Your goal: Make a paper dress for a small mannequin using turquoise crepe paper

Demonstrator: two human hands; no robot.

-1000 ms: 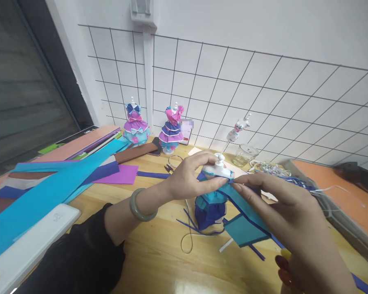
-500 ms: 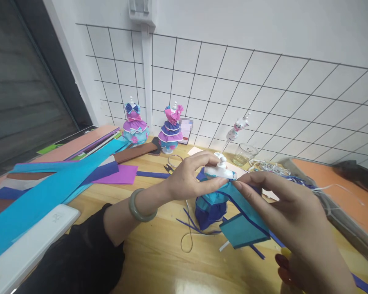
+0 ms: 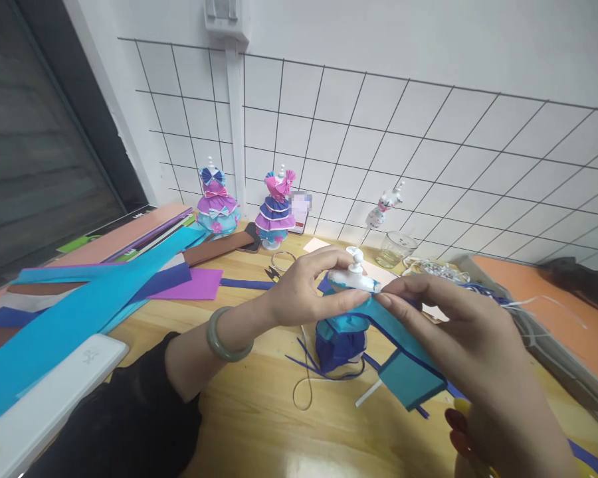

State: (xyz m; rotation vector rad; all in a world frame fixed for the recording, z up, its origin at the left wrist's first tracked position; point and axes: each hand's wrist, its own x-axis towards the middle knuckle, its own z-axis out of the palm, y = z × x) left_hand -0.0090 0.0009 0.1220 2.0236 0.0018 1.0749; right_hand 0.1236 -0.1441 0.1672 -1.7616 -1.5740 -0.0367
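Note:
My left hand [image 3: 301, 289] is closed around a small mannequin [image 3: 349, 280], its thumb pressed across the front. The mannequin's white bust and neck knob show above my fingers. Below them it wears a turquoise and dark blue paper skirt [image 3: 339, 350]. Between the thumb and fingertips of my right hand [image 3: 461, 332] is the upper edge of a turquoise crepe paper strip [image 3: 412, 380] with a dark blue border. That strip meets the mannequin's chest and its folded end hangs below my right hand. Where exactly it joins the bust is hidden by my fingertips.
Two dressed mannequins [image 3: 217, 206] stand at the back, with a bare one [image 3: 389, 201] leaning further right beside a glass jar [image 3: 395, 250]. Crepe paper strips [image 3: 94, 282] and a white device [image 3: 54, 398] lie left. Scissors [image 3: 273, 273] and a cord [image 3: 303, 398] lie nearby.
The hanging end of the turquoise strip has swung to the right and slightly down. Both hands keep their grips at the mannequin's chest; the view has shifted slightly.

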